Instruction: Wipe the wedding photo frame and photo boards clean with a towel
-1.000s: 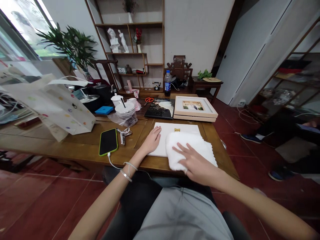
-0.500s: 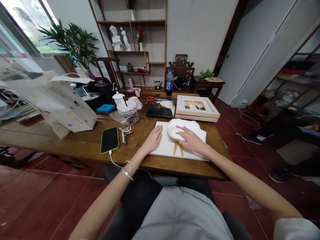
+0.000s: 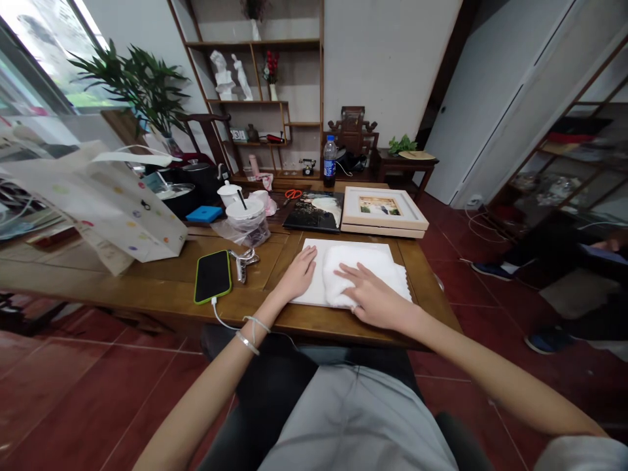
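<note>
A white flat panel lies on the wooden table in front of me. A folded white cloth covers most of it. My right hand lies flat on the cloth's near part, fingers stretched out. My left hand rests open on the panel's left edge and holds it down. A bracelet sits on my left wrist.
A green-cased phone on a cable and a metal clip lie left of the panel. Behind are a framed picture, a dark print, a lidded cup, a water bottle and a dotted paper bag. Someone's feet show at right.
My right hand slid the cloth from the panel's far end back towards me, so the gold mark on the panel is covered again. My left hand stayed in place.
</note>
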Available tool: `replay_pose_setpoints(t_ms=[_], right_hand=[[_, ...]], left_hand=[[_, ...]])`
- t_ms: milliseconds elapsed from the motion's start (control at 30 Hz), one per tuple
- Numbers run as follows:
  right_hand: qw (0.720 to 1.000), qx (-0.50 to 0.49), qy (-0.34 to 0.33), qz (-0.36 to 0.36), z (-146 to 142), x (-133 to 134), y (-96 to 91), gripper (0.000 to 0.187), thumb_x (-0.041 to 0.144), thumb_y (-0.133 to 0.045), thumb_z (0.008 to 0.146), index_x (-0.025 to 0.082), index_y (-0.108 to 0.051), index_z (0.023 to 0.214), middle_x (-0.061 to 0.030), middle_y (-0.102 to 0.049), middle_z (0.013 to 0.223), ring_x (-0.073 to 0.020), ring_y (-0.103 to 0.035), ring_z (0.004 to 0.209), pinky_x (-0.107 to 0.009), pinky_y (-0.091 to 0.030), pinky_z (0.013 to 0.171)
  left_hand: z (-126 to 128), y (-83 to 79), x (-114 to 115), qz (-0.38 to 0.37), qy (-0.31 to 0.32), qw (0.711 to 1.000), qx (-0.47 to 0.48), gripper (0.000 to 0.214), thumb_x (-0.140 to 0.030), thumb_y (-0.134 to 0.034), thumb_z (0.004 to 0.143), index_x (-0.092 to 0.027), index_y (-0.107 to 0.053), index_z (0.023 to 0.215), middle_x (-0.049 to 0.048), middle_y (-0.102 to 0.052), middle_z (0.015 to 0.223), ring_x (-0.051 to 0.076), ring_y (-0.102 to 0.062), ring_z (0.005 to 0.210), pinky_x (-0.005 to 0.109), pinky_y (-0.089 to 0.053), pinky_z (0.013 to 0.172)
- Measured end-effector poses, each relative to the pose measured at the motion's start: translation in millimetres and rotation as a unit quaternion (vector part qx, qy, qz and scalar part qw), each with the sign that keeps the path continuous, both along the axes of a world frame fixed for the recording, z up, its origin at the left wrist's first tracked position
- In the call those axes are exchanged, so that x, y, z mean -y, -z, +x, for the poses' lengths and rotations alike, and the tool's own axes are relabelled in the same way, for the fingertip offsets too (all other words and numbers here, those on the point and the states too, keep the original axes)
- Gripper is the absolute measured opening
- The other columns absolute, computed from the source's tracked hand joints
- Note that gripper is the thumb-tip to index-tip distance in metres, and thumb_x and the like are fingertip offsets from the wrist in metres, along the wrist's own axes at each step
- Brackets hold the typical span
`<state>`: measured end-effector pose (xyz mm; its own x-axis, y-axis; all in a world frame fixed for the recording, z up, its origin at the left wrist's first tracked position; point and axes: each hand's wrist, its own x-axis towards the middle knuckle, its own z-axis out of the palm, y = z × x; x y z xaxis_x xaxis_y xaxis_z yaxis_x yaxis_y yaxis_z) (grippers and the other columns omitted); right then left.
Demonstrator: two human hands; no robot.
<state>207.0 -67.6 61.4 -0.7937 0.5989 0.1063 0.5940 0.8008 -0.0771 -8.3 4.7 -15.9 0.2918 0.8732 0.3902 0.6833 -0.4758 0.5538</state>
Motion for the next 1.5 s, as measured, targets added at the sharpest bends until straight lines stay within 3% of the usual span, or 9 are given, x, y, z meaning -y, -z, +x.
replay_pose_setpoints(t_ms=[200, 300, 433, 633, 733, 900, 1067, 1200, 1500], right_hand=[[0.998, -0.038, -0.043, -0.038, 5, 22, -6.3, 0.032, 0.010, -0.052, 0.069, 0.014, -0.067, 0.096, -0.0147, -0.044, 0.136, -0.0239, -0.030, 0.131, -0.043, -0.020, 0.109], [0.997, -0.070, -0.016, -0.039, 5, 3, -1.4, 0.033, 0.009, -0.048, 0.073, 0.017, -0.066, 0.099, -0.0118, -0.050, 0.131, -0.0204, -0.035, 0.128, -0.038, -0.026, 0.106], [0.996, -0.079, 0.044, -0.008, -3, -38, 7.5, 0.029, 0.020, -0.047, 0.082, 0.013, -0.064, 0.104, -0.0157, -0.053, 0.127, -0.0246, -0.035, 0.128, -0.042, -0.027, 0.105], [0.992, 0.015, 0.114, 0.043, -28, -75, 8.7, 0.036, 0.017, -0.046, 0.081, 0.010, -0.059, 0.113, -0.0186, -0.047, 0.132, -0.0300, -0.031, 0.129, -0.049, -0.024, 0.103], [0.993, 0.041, 0.096, 0.050, -42, -59, 8.7, 0.036, 0.013, -0.048, 0.075, 0.009, -0.062, 0.108, -0.0205, -0.043, 0.134, -0.0337, -0.030, 0.128, -0.052, -0.023, 0.102], [0.994, 0.059, 0.015, 0.089, -51, 6, 6.5, 0.028, 0.017, -0.050, 0.074, 0.008, -0.068, 0.094, -0.0241, -0.047, 0.128, -0.0365, -0.036, 0.123, -0.051, -0.025, 0.099], [0.997, 0.040, -0.053, 0.033, -38, 38, -5.4, 0.025, 0.017, -0.053, 0.071, 0.010, -0.068, 0.090, -0.0204, -0.053, 0.122, -0.0318, -0.042, 0.119, -0.042, -0.032, 0.096], [1.000, 0.007, -0.023, -0.009, -27, 18, -10.5, 0.027, 0.011, -0.053, 0.068, 0.016, -0.066, 0.090, -0.0142, -0.060, 0.113, -0.0253, -0.050, 0.111, -0.035, -0.037, 0.090], [0.996, -0.003, 0.087, -0.007, -34, -83, -10.2, 0.026, 0.010, -0.047, 0.070, 0.013, -0.063, 0.090, -0.0124, -0.065, 0.092, -0.0230, -0.057, 0.081, -0.027, -0.035, 0.064]], left_hand=[[0, -2.1, 1, -0.006, -0.001, 1.000, -0.005, 0.044, -0.025, -0.033, 0.089, -0.007, -0.048, 0.126, 0.0149, -0.043, 0.137, 0.023, -0.033, 0.132, 0.043, -0.025, 0.110], [0, -0.8, 0, -0.002, 0.002, 1.000, -0.004, 0.044, -0.025, -0.033, 0.089, -0.008, -0.047, 0.127, 0.0147, -0.043, 0.138, 0.023, -0.033, 0.132, 0.044, -0.025, 0.110], [-1, 0.2, -1, -0.004, 0.005, 1.000, 0.000, 0.045, -0.026, -0.033, 0.089, -0.007, -0.047, 0.127, 0.0151, -0.043, 0.138, 0.023, -0.033, 0.132, 0.042, -0.025, 0.110], [-4, -1.3, -2, -0.022, 0.012, 0.999, 0.026, 0.045, -0.026, -0.035, 0.088, -0.007, -0.048, 0.127, 0.0146, -0.043, 0.138, 0.022, -0.032, 0.132, 0.040, -0.024, 0.111], [-5, 0.0, -3, -0.028, 0.006, 0.997, 0.067, 0.044, -0.024, -0.035, 0.088, -0.009, -0.049, 0.126, 0.0126, -0.046, 0.136, 0.021, -0.035, 0.131, 0.039, -0.025, 0.110], [-5, 0.4, -2, -0.014, 0.011, 0.996, 0.086, 0.041, -0.021, -0.035, 0.087, -0.013, -0.052, 0.124, 0.0096, -0.048, 0.135, 0.020, -0.036, 0.130, 0.039, -0.026, 0.110], [-4, -4.0, 1, -0.005, 0.015, 0.998, 0.066, 0.040, -0.020, -0.035, 0.087, -0.006, -0.055, 0.119, 0.0142, -0.048, 0.133, 0.020, -0.039, 0.129, 0.036, -0.027, 0.110], [-4, -4.9, 1, -0.009, 0.017, 0.998, 0.062, 0.040, -0.019, -0.035, 0.087, -0.007, -0.056, 0.119, 0.0134, -0.051, 0.131, 0.019, -0.043, 0.126, 0.035, -0.031, 0.108], [-3, -6.7, 2, 0.013, 0.027, 0.998, 0.051, 0.039, -0.013, -0.037, 0.085, -0.013, -0.058, 0.118, 0.0088, -0.052, 0.131, 0.020, -0.043, 0.126, 0.037, -0.032, 0.108]])
